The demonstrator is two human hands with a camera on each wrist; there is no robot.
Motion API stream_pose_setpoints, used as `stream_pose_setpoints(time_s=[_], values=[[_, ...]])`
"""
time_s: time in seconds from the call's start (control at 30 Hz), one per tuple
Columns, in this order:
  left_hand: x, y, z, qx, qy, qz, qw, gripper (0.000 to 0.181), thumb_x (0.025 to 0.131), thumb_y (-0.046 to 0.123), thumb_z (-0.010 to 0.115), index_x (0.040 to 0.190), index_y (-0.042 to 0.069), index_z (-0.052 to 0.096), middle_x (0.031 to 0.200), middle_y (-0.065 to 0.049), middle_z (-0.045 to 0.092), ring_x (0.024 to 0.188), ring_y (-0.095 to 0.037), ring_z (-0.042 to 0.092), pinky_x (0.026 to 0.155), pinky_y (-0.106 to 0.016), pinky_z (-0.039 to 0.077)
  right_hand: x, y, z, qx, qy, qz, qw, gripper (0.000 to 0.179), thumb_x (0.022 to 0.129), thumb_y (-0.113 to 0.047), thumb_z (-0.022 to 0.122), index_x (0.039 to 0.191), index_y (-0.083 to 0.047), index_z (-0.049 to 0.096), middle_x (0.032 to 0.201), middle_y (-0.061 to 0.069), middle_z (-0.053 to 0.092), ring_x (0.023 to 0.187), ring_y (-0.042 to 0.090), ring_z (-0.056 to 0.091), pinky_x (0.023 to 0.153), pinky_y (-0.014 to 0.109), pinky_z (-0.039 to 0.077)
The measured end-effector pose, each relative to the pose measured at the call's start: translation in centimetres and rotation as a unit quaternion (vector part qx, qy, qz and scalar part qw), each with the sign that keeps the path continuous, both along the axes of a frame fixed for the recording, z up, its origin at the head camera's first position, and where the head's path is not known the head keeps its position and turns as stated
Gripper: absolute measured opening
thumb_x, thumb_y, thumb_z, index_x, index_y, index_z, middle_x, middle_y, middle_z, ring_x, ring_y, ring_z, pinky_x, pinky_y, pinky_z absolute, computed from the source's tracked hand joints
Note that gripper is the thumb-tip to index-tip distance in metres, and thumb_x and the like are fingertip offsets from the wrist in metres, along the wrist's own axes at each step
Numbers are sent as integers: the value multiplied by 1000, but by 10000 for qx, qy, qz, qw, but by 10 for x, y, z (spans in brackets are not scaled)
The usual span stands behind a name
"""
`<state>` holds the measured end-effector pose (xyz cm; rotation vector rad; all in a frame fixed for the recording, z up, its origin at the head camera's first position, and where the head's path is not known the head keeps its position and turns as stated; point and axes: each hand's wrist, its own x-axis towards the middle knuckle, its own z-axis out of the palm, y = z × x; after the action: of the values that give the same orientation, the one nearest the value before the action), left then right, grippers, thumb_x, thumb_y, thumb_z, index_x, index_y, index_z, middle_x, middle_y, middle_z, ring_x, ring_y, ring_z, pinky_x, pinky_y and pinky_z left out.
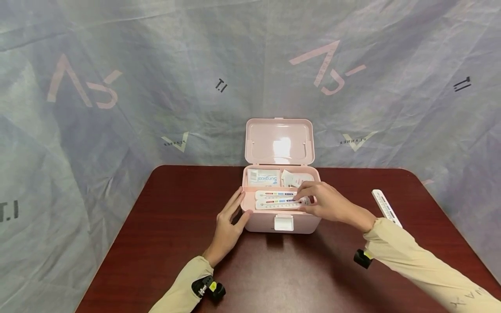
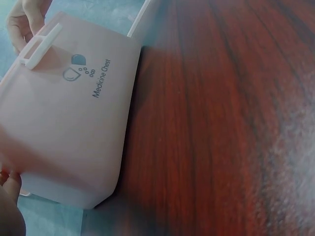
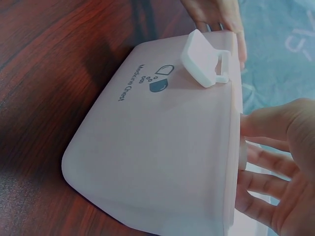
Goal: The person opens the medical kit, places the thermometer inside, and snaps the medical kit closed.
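The front white strip (image 1: 277, 204) lies inside the open medicine chest (image 1: 258, 222), near the desk's (image 1: 184, 226) far edge, its long axis running left to right along the chest's front rim. The right hand (image 1: 328, 202), nearer, reaches in with bent fingers and thumb, apparently pinching the strip's right end. The left hand (image 1: 228, 221) touches the chest's left front corner, fingers extended, thumb apart.

1. A medicine chest (image 1: 258, 222) stands on a table (image 1: 176, 217) before a fabric backdrop (image 1: 235, 43), its lid (image 1: 264, 141) raised behind.
2. Inside, a "Surgical" packet (image 1: 264, 178) lies rear left, other packets (image 1: 302, 178) rear right.
3. Before them lie two thermometer-like strips (image 1: 275, 204), one behind the other.
4. The left hand (image 1: 228, 221) is at the chest's left end; the right hand (image 1: 328, 201), at the strips' right.
5. Right of the chest, a third strip (image 1: 385, 207) lies on the table.
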<state>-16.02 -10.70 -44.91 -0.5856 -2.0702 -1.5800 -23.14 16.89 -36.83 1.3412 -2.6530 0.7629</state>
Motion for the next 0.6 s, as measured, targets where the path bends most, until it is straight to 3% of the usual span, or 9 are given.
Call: stream_pose_setpoints(time_s=[0.1,0.33,0.6], values=[[3,1,5,-33,16,38,10000,50,88,-3,63,133,-12,45,143,-27,37,130,-40,39,96,-48,42,-2,0,-1,12,-55,120,9999,17,76,-4,76,92,-8,74,92,-2,63,62,2,52,54,22,45],[3,1,4,-77,141,57,9999,50,87,-5,63,133,-13,45,142,-28,38,129,-41,39,95,-49,43,-6,0,0,60,-178,298,9994,15,76,-3,77,90,-7,73,89,1,63,60,4,52,53,21,45],[3,0,5,-58,168,9,9998,49,88,-2,63,133,-13,45,143,-27,38,129,-40,39,95,-49,43,-8,-2,3,410,-260,194,9986,15,75,-6,78,88,-9,73,88,-1,62,64,13,52,58,23,44]])
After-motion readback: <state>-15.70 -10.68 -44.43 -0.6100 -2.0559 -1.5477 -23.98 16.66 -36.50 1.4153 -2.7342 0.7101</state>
